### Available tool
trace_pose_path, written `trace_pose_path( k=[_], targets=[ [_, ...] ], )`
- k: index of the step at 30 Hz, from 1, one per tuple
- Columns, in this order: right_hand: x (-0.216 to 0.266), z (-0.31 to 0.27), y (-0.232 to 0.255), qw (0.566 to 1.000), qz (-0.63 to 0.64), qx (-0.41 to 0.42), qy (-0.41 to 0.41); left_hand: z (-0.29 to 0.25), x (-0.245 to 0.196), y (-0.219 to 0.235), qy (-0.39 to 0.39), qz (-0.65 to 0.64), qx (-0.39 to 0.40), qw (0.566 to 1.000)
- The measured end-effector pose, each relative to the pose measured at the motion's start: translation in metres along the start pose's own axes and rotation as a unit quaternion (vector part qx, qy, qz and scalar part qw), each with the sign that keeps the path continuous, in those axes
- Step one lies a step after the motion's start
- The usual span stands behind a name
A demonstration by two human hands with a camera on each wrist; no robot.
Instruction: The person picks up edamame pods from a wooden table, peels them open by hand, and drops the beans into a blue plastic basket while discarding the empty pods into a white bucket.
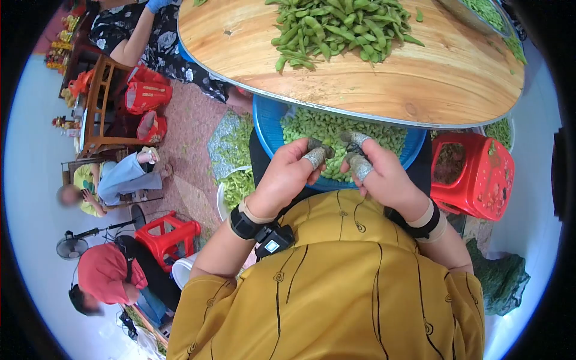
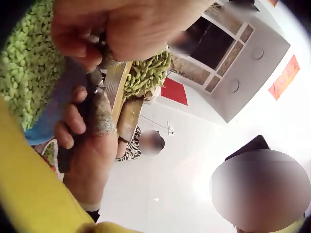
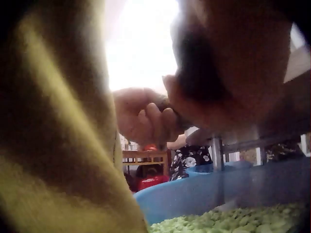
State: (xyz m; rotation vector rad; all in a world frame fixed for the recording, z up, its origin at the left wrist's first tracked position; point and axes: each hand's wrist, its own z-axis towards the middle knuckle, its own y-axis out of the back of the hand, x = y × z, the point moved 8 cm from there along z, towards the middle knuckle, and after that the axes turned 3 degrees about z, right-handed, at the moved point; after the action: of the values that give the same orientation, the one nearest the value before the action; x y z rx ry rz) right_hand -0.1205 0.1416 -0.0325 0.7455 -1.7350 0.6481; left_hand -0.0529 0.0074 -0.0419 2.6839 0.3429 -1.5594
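Note:
My left hand (image 1: 287,174) and right hand (image 1: 387,180) are close together over a blue basin (image 1: 259,117) of shelled green soybeans (image 1: 312,126). Greyish, dirt-stained tape wraps the thumbs and forefingers of both. On the left hand, curled fingers bring thumb and forefinger tips close together. A small gap shows between the right hand's taped thumb and forefinger. The left wrist view has the two sets of fingertips nearly meeting; I cannot tell whether a pod is between them. Just beyond, a heap of soybean pods (image 1: 342,30) lies on a wooden tabletop (image 1: 240,51).
The tabletop's edge overhangs the basin's far side. A red stool (image 1: 489,180) stands to the right, and a white bucket (image 1: 221,195) of green pods to the left. Another red stool (image 1: 168,237) is further left. Other people sit around on the left.

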Motion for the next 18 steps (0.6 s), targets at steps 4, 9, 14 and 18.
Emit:
trace_pose_path(
  k=[4, 9, 14, 18],
  targets=[
    [0.016, -0.005, -0.004, 1.0, 0.008, 0.014, 0.014, 0.0, -0.007, -0.007, -0.022, 0.084, 0.001, 0.996],
    [0.008, -0.002, -0.005, 0.998, 0.036, 0.038, -0.027, 0.003, -0.015, -0.01, -0.049, 0.157, 0.002, 0.986],
    [-0.002, 0.003, 0.0, 0.991, 0.112, 0.036, -0.062, 0.0, -0.038, -0.017, -0.283, 0.355, -0.035, 0.89],
    [0.005, 0.001, 0.0, 0.953, 0.272, 0.051, -0.124, -0.003, -0.056, -0.022, -0.354, 0.416, -0.008, 0.838]
  ],
)
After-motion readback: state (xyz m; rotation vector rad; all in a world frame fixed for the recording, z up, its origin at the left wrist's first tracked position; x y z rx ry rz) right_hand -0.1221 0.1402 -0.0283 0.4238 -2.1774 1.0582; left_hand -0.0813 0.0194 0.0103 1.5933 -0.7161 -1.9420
